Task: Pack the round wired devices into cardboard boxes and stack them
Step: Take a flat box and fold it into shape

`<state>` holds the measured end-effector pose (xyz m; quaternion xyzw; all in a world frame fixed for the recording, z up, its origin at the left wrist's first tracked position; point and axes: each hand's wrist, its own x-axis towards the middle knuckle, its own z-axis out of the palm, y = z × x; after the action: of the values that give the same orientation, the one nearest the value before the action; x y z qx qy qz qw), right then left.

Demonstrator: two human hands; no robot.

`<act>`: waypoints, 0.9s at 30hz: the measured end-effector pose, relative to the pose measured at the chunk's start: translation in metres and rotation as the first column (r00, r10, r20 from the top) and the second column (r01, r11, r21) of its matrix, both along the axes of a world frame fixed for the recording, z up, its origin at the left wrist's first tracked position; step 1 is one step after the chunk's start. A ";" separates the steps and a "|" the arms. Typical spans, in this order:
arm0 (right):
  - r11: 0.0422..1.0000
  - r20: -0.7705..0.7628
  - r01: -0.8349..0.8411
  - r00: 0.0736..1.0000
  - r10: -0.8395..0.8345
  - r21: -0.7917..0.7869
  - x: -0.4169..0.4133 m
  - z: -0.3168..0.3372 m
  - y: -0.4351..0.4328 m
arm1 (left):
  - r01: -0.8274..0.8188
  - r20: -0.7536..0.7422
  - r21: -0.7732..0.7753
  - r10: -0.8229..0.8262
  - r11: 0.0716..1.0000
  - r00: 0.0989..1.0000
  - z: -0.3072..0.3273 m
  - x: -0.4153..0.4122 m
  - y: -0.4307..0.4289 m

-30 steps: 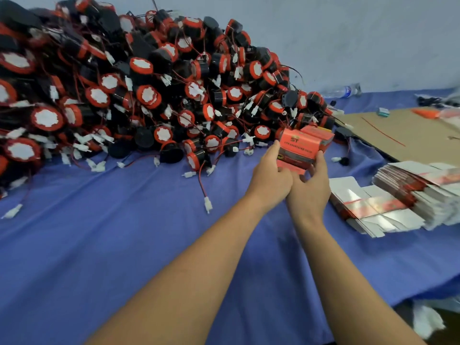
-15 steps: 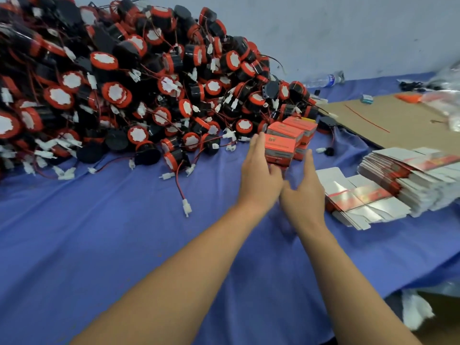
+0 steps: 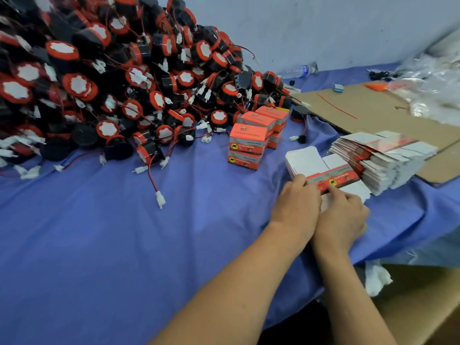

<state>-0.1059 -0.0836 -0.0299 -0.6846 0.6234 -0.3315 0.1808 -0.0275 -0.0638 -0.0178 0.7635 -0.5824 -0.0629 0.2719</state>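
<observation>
Blue cloth covers the surface (image 3: 99, 245), and from my remote seat I take the small stack of packed orange boxes (image 3: 251, 140) as my marker. Left of that stack, and running behind it, a huge heap of round wired devices (image 3: 112, 78) with black bodies, red rims and white faces rises against the pale wall. One loose white connector (image 3: 159, 199) on a red and black lead lies out in front of the heap, left of the stack. Right of the stack and further back, a brown cardboard sheet (image 3: 373, 110) lies flat. A thick pile of flattened cartons (image 3: 380, 158) sits just right of the stack, partly on that sheet.

Both hands meet right of the stack and nearer me. My left hand (image 3: 296, 207) pinches the left end of a flat carton (image 3: 341, 176), which lies on a few other flats. My right hand (image 3: 341, 217) has a fingertip on the carton's red band. Its other fingers are curled, and I cannot tell whether they grip. A clear water bottle (image 3: 297, 71) lies behind the stack, by the wall.
</observation>
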 end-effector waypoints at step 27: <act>0.977 0.387 0.134 0.920 -0.062 -0.164 0.004 -0.007 0.001 | -0.531 -0.967 0.103 0.210 0.841 0.146 -0.003 -0.006 -0.007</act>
<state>-0.1017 -0.0823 -0.0366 -0.5893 0.5762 -0.5236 0.2158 -0.0332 -0.0708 -0.0205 0.6399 -0.0883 -0.3632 0.6714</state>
